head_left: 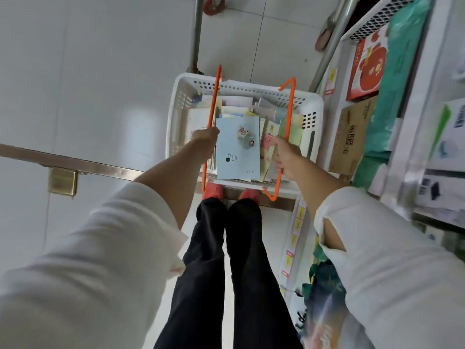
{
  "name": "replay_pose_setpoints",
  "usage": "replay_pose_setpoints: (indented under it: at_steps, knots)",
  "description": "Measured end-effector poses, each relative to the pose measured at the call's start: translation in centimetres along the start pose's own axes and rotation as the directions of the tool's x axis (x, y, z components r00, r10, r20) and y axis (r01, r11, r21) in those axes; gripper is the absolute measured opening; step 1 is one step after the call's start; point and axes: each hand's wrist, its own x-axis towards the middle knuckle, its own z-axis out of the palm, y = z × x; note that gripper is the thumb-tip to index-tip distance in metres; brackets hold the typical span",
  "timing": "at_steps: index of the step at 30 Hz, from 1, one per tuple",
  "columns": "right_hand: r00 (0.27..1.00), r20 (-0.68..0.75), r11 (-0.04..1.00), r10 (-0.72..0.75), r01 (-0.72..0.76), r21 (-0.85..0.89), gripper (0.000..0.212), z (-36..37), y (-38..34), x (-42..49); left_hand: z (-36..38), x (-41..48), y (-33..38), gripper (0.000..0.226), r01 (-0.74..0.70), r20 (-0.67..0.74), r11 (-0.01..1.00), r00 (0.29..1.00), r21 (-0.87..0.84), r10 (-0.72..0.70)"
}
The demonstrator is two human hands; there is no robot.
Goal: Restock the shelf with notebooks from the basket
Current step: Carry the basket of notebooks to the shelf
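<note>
Two hands: each grips one handle of the basket, arms stretched forward and down, with white sleeves pushed up the forearms.
left hand (205,139): fingers curled round the left orange handle (214,102) near the middle of its long bar, at the left edge of the pale blue notebook.
right hand (286,157): fingers wrapped round the right orange handle (290,107), nearer the person's end of the bar.
basket (176,109): white perforated plastic, rectangular, in front of the feet. I cannot tell whether it rests on the floor or hangs just above it. Its right wall is just beside the shelf.
notebooks (231,107): fill the basket, stacked and leaning at loose angles, mostly with pastel covers.
pale blue notebook (237,149): lies on top between the two handles, cover up, with a small illustration towards its far end and dark lettering lower down.
pink-figure notebook (267,142): beside the blue one and partly under it, next to the right hand.
shelf (334,117): white, along the right side, with price tags on its edges.
on the shelf: a red-and-white box (364,69), a brown cardboard box (349,137) nearer the person, and green packets (402,71) further right.
legs: black trousers (208,260) and red shoes (213,192), toes at the basket's near rim.
floor (100,71): pale glossy tiles, with a brass strip (83,163) crossing at the left.
metal poles (196,34): stand beyond the basket's far end.
</note>
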Motion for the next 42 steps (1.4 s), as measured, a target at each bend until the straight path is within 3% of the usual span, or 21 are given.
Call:
replay_pose_setpoints:
  at_steps: [3, 10, 13, 16, 35, 40, 42]
  knots:
    - [1.000, 0.015, 0.999, 0.008, -0.007, -0.045, 0.028, 0.0, 0.4, -2.0, -0.4, -1.1, -0.9, 0.012, 0.000, 0.039, 0.997, 0.999, 0.074, -0.002]
    - [0.996, 0.084, 0.991, 0.039, -0.028, -0.130, 0.007, -1.6, 3.0, -9.1, -3.3, -7.7, -4.2, 0.017, 0.092, 0.102, 0.995, 0.990, 0.047, -0.096]
    - [0.994, 0.095, 0.983, 0.055, -0.038, -0.179, 0.016, -2.2, 5.6, -12.3, -4.5, -11.0, -7.4, 0.019, 0.103, 0.131, 0.994, 0.986, 0.028, -0.106]
    - [0.994, 0.107, 0.979, 0.028, -0.005, -0.203, 0.007, -2.5, 8.3, -15.4, -5.5, -13.6, -10.5, 0.011, 0.131, 0.121, 0.991, 0.984, 0.027, -0.134]
    - [0.998, 0.067, 0.998, 0.018, -0.014, -0.063, 0.006, -1.3, 27.1, -28.2, -10.1, -25.3, -27.4, 0.006, 0.011, 0.093, 0.992, 0.995, 0.123, -0.022]
    - [0.999, 0.053, 1.000, 0.010, -0.010, -0.001, 0.011, 0.5, 32.8, -32.2, -11.9, -27.3, -32.6, 0.037, 0.000, 0.130, 0.992, 0.991, 0.128, -0.017]
    - [0.997, 0.078, 0.999, 0.006, -0.008, 0.032, 0.013, 1.0, 35.4, -33.1, -12.6, -28.3, -34.4, 0.031, -0.039, 0.122, 0.986, 0.992, 0.161, 0.019]
